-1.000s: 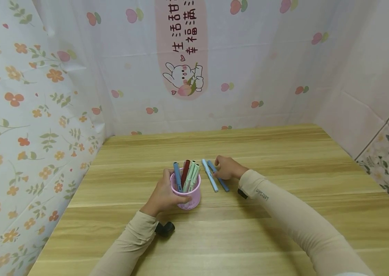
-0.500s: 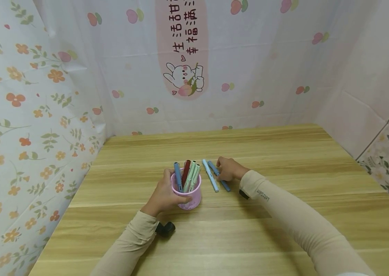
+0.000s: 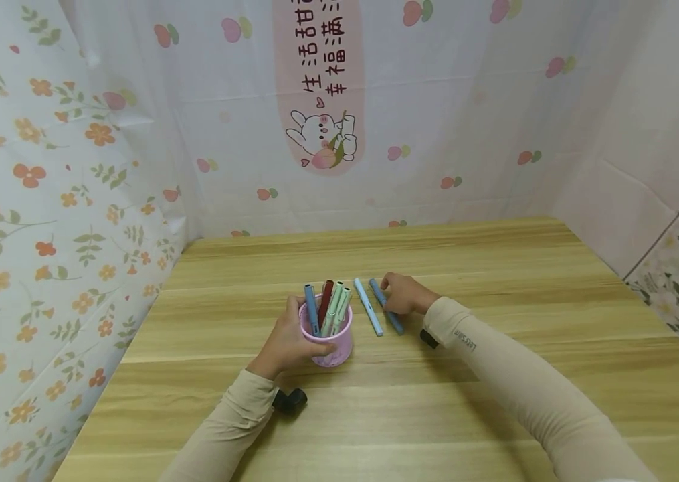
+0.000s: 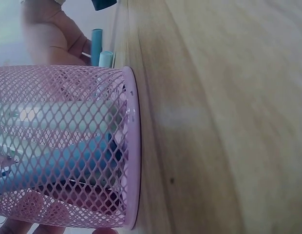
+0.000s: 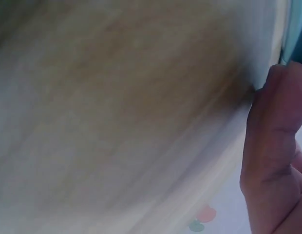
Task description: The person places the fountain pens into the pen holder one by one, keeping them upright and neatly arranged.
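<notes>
My left hand point(image 3: 291, 338) grips the pink mesh pen holder point(image 3: 336, 348) from its left side, with the thumb across the front. Several pens stand in it: a blue one point(image 3: 312, 309), a dark red one point(image 3: 326, 298) and pale green ones point(image 3: 334, 311). In the left wrist view they show through the mesh point(image 4: 68, 83). My right hand point(image 3: 408, 293) pinches a dark blue pen point(image 3: 395, 323) that lies on the table, its fingers curled over the middle. Just left of that pen lies a light blue pen point(image 3: 368, 308). The right wrist view shows only part of the hand point(image 5: 275, 151).
The wood-grain table point(image 3: 465, 415) ends at a white patterned cloth point(image 3: 423, 120) at the back. Flowered cloth point(image 3: 62, 221) hangs along the left side. A black wrist camera point(image 3: 291, 400) sticks out beside the left cuff.
The upper end of the dark blue pen has swung slightly right, away from the light blue pen, along with a small shift of my right hand. My left hand and the pen holder stay put.
</notes>
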`<control>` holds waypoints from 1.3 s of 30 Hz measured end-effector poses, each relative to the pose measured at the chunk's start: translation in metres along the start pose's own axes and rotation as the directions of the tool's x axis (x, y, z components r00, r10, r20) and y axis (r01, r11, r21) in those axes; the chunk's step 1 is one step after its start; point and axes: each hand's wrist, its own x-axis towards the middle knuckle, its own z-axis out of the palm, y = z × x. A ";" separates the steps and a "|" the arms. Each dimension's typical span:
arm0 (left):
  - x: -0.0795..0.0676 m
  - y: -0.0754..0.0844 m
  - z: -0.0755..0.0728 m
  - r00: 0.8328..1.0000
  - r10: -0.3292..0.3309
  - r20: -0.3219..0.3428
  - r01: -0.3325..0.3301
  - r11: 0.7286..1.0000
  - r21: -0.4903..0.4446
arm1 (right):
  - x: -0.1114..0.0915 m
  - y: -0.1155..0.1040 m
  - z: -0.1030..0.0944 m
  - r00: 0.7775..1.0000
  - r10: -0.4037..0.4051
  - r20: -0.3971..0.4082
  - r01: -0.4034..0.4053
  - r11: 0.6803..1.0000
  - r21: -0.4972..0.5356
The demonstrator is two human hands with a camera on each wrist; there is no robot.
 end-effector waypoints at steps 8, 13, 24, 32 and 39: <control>-0.001 -0.001 0.000 1.000 0.007 -0.002 -0.007 1.000 -0.006 | -0.001 0.006 -0.002 0.998 0.059 0.034 -0.066 0.961 0.270; -0.005 -0.004 0.000 1.000 -0.009 0.002 0.009 0.999 -0.034 | 0.000 0.011 0.003 0.994 0.076 0.078 -0.099 0.924 0.369; -0.001 0.001 -0.001 1.000 -0.002 0.009 0.002 1.000 -0.026 | -0.002 0.006 -0.008 0.997 0.045 0.067 -0.073 0.853 0.517; -0.001 0.001 -0.001 1.000 0.007 0.008 -0.007 1.000 -0.018 | -0.004 0.003 -0.009 0.998 0.036 0.055 -0.061 0.811 0.581; 0.000 -0.001 0.000 1.000 0.006 0.006 -0.006 1.000 -0.015 | -0.005 0.000 -0.010 0.999 0.009 0.050 -0.037 0.808 0.588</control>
